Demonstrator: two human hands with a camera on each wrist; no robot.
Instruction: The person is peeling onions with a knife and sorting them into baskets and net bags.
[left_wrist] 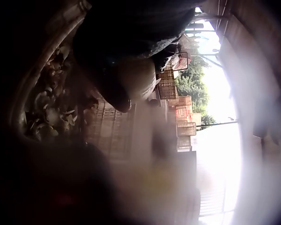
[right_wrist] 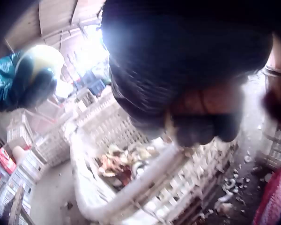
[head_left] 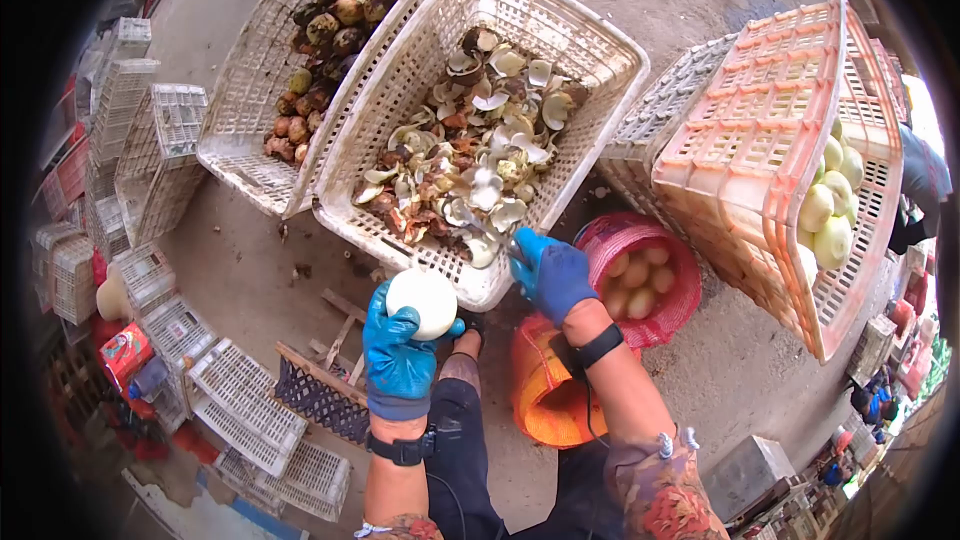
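I find my left grip (head_left: 396,358) clasping a pale bulb (head_left: 422,302), apparently stripped, beside the parings crate (head_left: 590,25); other bared bulbs (head_left: 832,240) look done, brown bulbs (head_left: 321,29) remain unpeeled, and whether my right grip (head_left: 553,275) holds anything I cannot tell

The left hand (head_left: 398,360) wears a glossy, rubbery glove (head_left: 392,381), and the peeled bulb (head_left: 422,304) in its fingers looks smooth. The right hand (head_left: 552,275) has slick-looking fingers and a matt, cloth-like back. Just beyond both hands' fingers I see a scuffed, dull plastic crate (head_left: 560,15) of papery peelings (head_left: 400,212); beside the right fingers, the red sack (head_left: 684,290) looks coarsely woven.
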